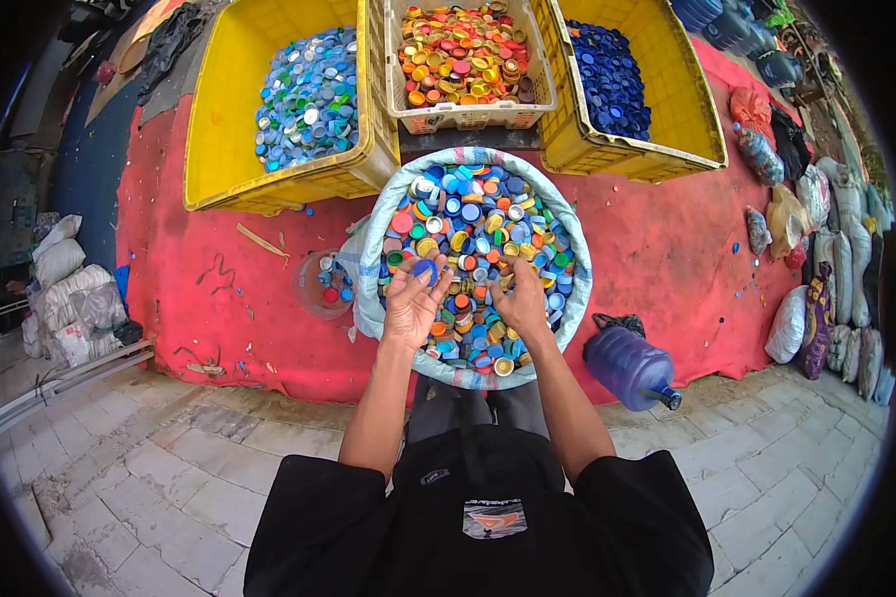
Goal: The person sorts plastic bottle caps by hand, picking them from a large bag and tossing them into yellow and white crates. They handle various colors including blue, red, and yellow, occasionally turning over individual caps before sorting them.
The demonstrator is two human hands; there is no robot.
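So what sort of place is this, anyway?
Most likely a small recycling or sorting yard. A large open sack is full of bottle caps in mixed colours, the yellow crate at upper right holds dark blue ones, and stuffed bags sit along the right side.

Yellow crates point(219, 109) — far ends cut off @ top.

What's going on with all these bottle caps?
A person's left hand holds a dark blue plastic cap over a round, pale-rimmed sack of mixed bottle caps; the right hand is at the pile. Beyond stand a yellow plastic crate of mostly light blue caps, a cream plastic crate of red, orange and yellow caps, and another yellow crate of dark blue caps.
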